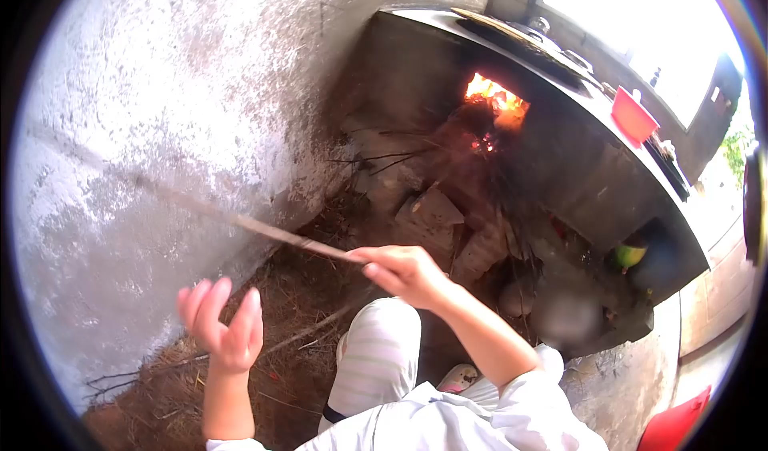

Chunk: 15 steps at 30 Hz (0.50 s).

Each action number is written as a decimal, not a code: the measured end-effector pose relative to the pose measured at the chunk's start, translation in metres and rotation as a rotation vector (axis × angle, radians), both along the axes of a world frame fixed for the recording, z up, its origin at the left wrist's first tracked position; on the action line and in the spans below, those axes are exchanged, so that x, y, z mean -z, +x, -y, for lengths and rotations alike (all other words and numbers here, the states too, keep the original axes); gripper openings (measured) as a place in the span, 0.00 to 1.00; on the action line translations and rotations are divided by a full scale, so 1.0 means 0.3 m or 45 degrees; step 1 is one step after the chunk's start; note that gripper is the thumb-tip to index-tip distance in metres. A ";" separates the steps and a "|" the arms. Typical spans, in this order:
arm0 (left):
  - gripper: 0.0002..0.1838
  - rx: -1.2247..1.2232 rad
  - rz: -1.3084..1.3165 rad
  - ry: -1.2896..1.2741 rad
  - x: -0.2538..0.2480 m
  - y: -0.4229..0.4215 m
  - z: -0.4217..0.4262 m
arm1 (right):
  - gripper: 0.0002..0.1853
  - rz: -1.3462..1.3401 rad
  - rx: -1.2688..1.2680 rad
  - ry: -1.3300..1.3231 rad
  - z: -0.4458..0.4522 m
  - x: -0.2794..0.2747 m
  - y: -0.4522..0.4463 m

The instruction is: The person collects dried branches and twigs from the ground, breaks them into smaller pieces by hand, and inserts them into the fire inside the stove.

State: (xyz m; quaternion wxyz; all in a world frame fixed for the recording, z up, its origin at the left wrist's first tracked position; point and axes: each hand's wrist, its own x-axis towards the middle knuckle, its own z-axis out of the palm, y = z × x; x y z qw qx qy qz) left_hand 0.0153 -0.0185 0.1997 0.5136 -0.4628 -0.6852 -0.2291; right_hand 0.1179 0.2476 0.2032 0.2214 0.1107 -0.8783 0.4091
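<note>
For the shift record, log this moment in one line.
right hand: holds stick | left hand: open, empty | fire: burning in stove

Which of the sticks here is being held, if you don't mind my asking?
The stick slanting in front of the wall: the right hand grips its end, while the branch below it and the twigs near the fire are unheld.

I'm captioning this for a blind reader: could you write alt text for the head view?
A person's right hand holds a long stick while the left hand is raised, open. Beyond them, a bright fire burns in a dark stove.
</note>
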 end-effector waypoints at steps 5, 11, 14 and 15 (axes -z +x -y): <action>0.11 -0.376 -0.115 -0.477 -0.262 0.053 0.015 | 0.13 -0.192 -0.085 0.000 0.066 0.070 -0.049; 0.15 -0.248 0.013 -0.620 -0.303 -0.022 0.126 | 0.10 -0.296 -0.058 -0.046 0.090 0.096 -0.071; 0.14 -0.127 0.201 -0.633 -0.257 -0.100 0.165 | 0.09 -0.228 -0.004 0.000 0.095 0.090 -0.080; 0.14 -0.131 0.195 -0.638 -0.233 -0.111 0.156 | 0.09 -0.271 0.053 -0.004 0.094 0.103 -0.091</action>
